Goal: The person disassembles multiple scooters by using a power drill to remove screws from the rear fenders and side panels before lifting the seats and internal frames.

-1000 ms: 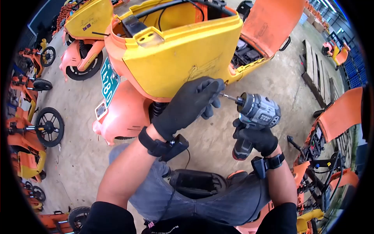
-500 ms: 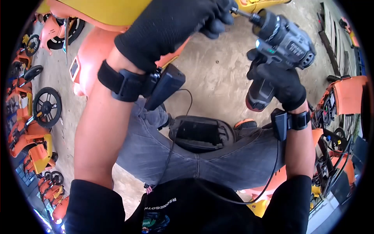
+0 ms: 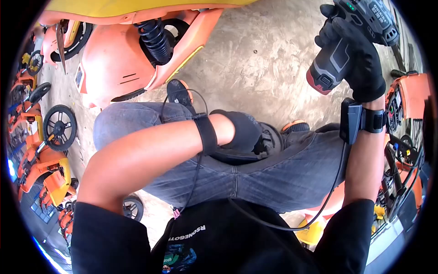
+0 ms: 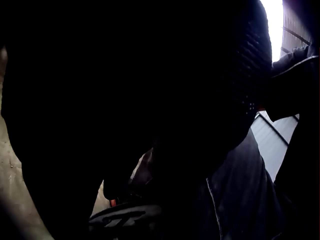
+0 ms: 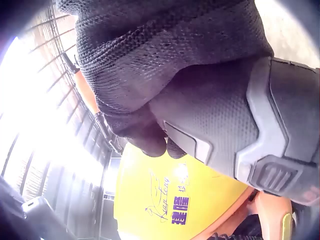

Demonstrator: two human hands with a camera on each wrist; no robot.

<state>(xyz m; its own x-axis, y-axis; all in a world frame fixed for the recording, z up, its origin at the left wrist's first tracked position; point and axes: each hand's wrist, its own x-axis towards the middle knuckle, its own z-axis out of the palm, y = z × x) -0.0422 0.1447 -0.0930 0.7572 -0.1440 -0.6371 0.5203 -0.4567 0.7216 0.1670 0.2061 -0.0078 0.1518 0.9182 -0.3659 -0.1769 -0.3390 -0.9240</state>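
Note:
My right hand (image 3: pixel 365 68), in a black knit glove, grips the handle of a grey and black cordless drill (image 3: pixel 328 66) at the upper right. The drill's front end runs out of the head view at the top. In the right wrist view, gloved fingers (image 5: pixel 165 45) wrap round the drill's handle (image 5: pixel 220 110). My left hand (image 3: pixel 246 130), also gloved, reaches down at a black open container (image 3: pixel 275 137) between my legs. Its fingers are hidden in the head view. The left wrist view shows the left glove (image 4: pixel 150 100) only as a dark silhouette, so I cannot tell what it holds.
Ahead stands a scooter with a yellow body panel (image 3: pixel 137 11), an orange-pink fender (image 3: pixel 114 61) and a black spring shock absorber (image 3: pixel 156 41). More orange scooters and wheels (image 3: pixel 59 128) line the left. Scooter parts (image 3: pixel 408 100) lie at the right. A cable (image 3: pixel 292 235) runs across my front.
My left hand has left the drill's bit and come down to the black container. My right hand has carried the drill up and to the right. The head view has tilted downward.

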